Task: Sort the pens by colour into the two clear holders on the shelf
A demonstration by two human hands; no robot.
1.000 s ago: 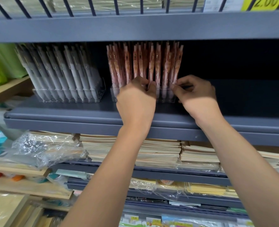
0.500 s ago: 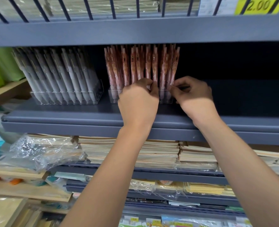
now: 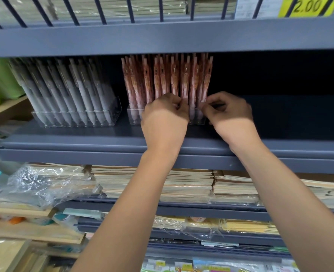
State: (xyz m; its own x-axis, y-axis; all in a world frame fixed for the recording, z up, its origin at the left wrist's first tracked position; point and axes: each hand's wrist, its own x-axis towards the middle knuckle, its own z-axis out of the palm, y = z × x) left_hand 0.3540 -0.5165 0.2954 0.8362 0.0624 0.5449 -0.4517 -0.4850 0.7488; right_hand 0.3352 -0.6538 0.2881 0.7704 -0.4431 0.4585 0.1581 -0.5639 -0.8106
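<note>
Two holders stand back from the shelf's (image 3: pixel 83 142) front edge: grey pens (image 3: pixel 68 89) left, pink pens (image 3: pixel 168 79) right. The left hand (image 3: pixel 165 116) and right hand (image 3: pixel 229 112) each pinch pink pens low down. The pens are probably light, stiff and slippery, so grip the barrel and lift straight up.

Shelf (image 3: pixel 83 142): slate blue-grey. On the shelf, left side: grey pens (image 3: pixel 68 91), pale matt grey, in a colourless clear holder (image 3: pixel 111 116). On the shelf, middle: pink pens (image 3: pixel 162 77), salmon with an orange-brown print, in a second clear holder (image 3: pixel 132 116). Above the shelf: price tag (image 3: pixel 307 5), yellow with black digits. Under the shelf: notebooks (image 3: pixel 185 183), cream and tan. Left of the shelf: packs (image 3: pixel 1 79), lime green.
</note>
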